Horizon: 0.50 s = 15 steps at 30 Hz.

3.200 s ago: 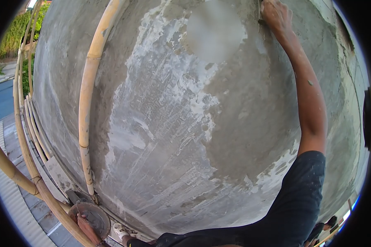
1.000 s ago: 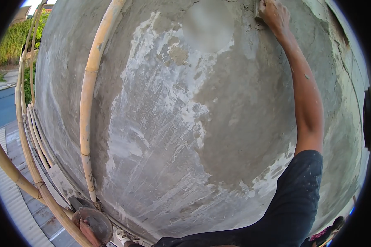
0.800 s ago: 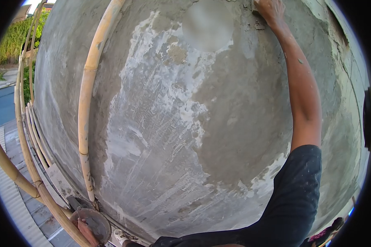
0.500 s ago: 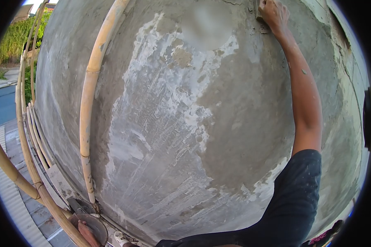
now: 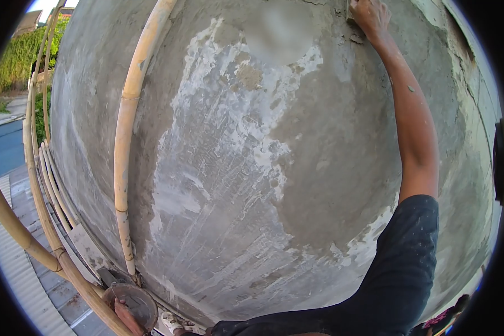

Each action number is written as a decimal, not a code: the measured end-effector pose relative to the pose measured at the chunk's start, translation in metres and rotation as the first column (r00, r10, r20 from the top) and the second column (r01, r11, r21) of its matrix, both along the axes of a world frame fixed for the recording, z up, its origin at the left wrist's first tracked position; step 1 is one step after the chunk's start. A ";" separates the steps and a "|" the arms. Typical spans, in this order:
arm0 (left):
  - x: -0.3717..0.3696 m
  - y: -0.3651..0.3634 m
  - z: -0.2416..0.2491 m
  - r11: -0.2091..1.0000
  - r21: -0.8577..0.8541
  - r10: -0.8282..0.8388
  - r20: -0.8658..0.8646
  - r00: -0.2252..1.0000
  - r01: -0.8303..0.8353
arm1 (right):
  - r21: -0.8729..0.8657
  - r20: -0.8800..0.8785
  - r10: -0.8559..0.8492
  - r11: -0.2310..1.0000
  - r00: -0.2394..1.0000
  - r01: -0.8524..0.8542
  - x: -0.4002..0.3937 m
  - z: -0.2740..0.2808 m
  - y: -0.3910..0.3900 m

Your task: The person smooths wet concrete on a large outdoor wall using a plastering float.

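Observation:
My right hand (image 5: 369,18) is raised high against the grey wall (image 5: 330,168), its fingers closed round a flat tool (image 5: 350,12) only partly visible at the top edge. Wet-looking darker plaster covers the wall below it, beside a paler, rough patch (image 5: 207,185). A small lump of plaster (image 5: 355,39) sticks out just under the hand. At the lower left my left hand (image 5: 126,317) lies at a round, shallow pan (image 5: 145,305), partly hidden by a bamboo pole; how its fingers hold the pan cannot be made out.
A bamboo pole (image 5: 126,123) leans upright along the wall. More bamboo poles (image 5: 56,246) cross at the left, above a corrugated roof (image 5: 17,269). A sandalled foot (image 5: 171,322) shows at the bottom. Greenery (image 5: 17,61) stands beyond at the upper left.
The pan and my left hand appear slightly farther right and lower in view, as does the leaning bamboo. My right hand stays high on the wall, with little visible movement.

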<state>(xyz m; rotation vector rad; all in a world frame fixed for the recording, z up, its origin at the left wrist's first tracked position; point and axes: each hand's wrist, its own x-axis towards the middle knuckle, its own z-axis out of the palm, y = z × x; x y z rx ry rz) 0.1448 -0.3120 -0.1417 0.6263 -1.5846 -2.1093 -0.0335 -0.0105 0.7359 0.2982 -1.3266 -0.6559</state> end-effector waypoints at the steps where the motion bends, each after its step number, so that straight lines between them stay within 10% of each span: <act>1: 0.005 0.001 -0.001 1.000 0.003 0.002 0.003 1.000 -0.002 | -0.007 -0.030 0.010 1.000 1.000 -0.010 -0.005 0.008 -0.004; 9: 0.019 0.014 -0.012 0.988 -0.101 0.138 0.208 0.968 -0.119 | 0.094 0.023 0.162 0.982 0.986 -0.164 0.027 0.032 -0.014; 12: -0.013 0.005 -0.130 0.965 -0.192 0.208 0.154 0.966 -0.177 | 0.112 0.071 0.046 0.992 0.996 -0.053 0.046 0.025 0.018; 15: 0.015 0.027 -0.034 0.940 -0.245 0.240 -0.021 0.970 -0.238 | 0.114 0.140 -0.133 0.986 0.981 0.118 0.052 -0.024 0.047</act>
